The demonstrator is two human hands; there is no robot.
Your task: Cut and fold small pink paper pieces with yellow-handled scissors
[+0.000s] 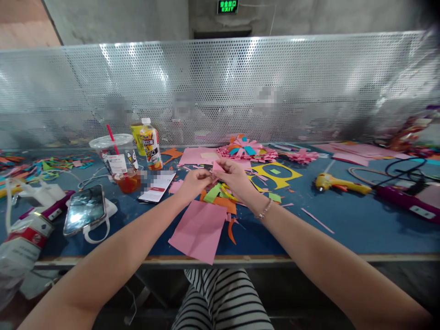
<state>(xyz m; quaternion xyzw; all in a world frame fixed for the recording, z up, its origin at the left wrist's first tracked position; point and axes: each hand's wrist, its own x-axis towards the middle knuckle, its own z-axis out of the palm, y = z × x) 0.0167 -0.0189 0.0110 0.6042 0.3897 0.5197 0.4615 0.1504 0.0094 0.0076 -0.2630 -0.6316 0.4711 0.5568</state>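
Both hands meet above the middle of the blue table. My right hand [231,176] pinches a small piece of pink paper [216,167] between thumb and fingers. Close against it, my left hand [197,182] has its fingertips pressed together at the lower edge of the same paper. Just below the hands lie green and orange paper scraps [225,203], with something yellow partly hidden under my right hand. A pink paper sheet [201,229] lies nearer to me, reaching the table's front edge. Behind the hands sits a pile of fringed pink paper flowers [242,149].
On the left stand a plastic cup with a red straw [118,160] and a drink bottle [151,144], near two phones [85,208]. Cut yellow paper [287,173] lies right of my hands. Further right are a yellow glue gun [343,184] and a purple power strip [405,204]. Perforated metal screens the back.
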